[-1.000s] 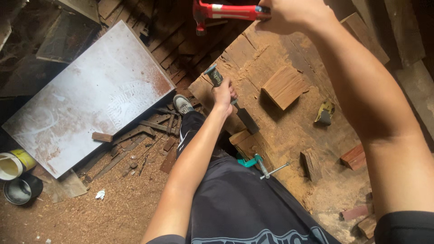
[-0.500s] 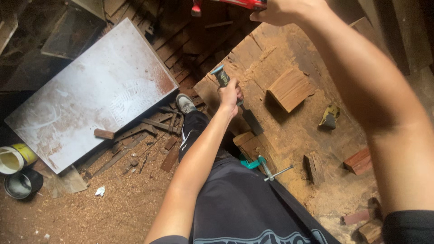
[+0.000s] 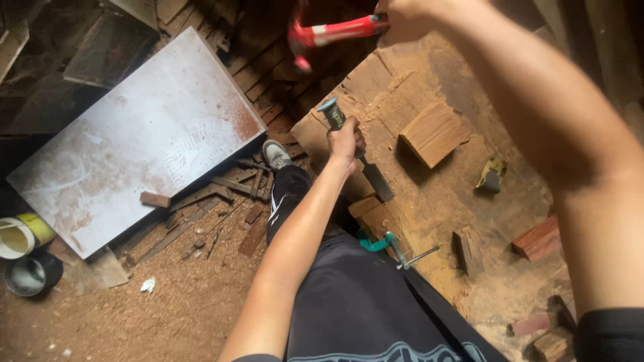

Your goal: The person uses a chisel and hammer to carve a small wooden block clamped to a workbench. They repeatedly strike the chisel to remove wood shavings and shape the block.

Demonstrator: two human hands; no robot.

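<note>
Fingers of left hand (image 3: 345,142) grip chisel (image 3: 355,151); right hand (image 3: 402,17) grips red hammer (image 3: 332,33).

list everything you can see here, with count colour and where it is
hammer: 1, red handle, raised at top centre in the right hand
chisel: 1, dark handle and blade, on the workbench in the left hand
workbench: 1, brown, sawdust-covered, right half
wood block: 1, light brown, on the bench right of the chisel
clamp: 1, teal with metal bar, at the bench's near edge
small blocks: several, reddish brown, bench's right side
white board: 1, dusty white, on the floor at left
cans: 2, one yellow-white, one dark, lower left floor
wood scraps: many, dark, floor beside the board
shoe: 1, grey, by the board's corner
left hand: gripping the chisel
right hand: gripping the hammer
</note>
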